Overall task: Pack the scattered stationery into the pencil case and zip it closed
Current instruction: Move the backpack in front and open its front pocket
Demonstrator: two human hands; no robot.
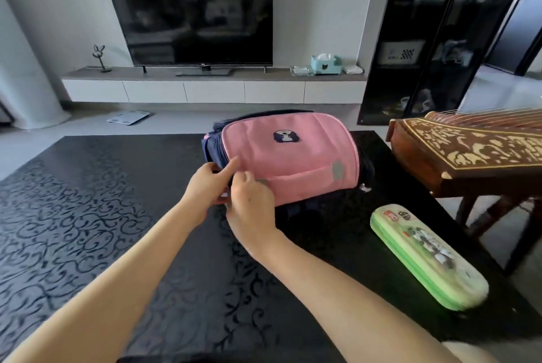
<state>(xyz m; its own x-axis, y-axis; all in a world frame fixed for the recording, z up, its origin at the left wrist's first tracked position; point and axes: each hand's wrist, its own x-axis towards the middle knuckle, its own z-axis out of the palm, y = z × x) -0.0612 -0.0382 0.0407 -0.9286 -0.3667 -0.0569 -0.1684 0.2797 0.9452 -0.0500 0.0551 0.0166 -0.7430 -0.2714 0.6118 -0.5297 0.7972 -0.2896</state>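
Our left hand (205,183) grips the backpack (293,163) at its left side, and our right hand (252,207) pinches its seam there, any zip pull hidden. We should hold the fabric taut and pull steadily. The pencil case (428,257) lies closed by the tabletop's (88,201) right edge.

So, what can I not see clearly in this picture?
Head view:
- What the right hand pinches at the pink backpack's corner: its fingers and the left hand cover it.
- The green pencil case's contents: its shut lid hides them.
- Its zip slider: too small and blurred.
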